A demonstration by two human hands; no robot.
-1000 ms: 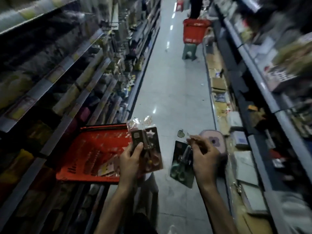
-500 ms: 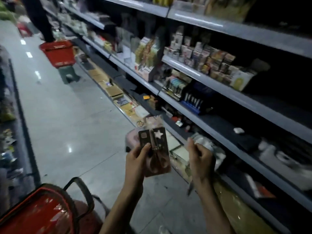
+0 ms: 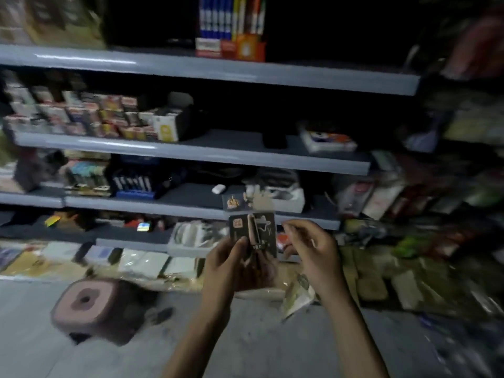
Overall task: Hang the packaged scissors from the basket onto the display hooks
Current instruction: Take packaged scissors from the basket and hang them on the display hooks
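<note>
Grip: left hand (image 3: 228, 268) clasps flat dark rectangular scissors card (image 3: 263, 231); right hand (image 3: 313, 251) curled, contents unclear

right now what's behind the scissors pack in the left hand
Behind the scissors pack, gripped by the left hand, a grey shelf edge and a white tray show around it. What lies directly behind the card is hidden.

packaged scissors (image 3: 257, 236) before shelves (image 3: 191, 155), stool (image 3: 92, 309) on floor (image 3: 41, 350) left
</note>
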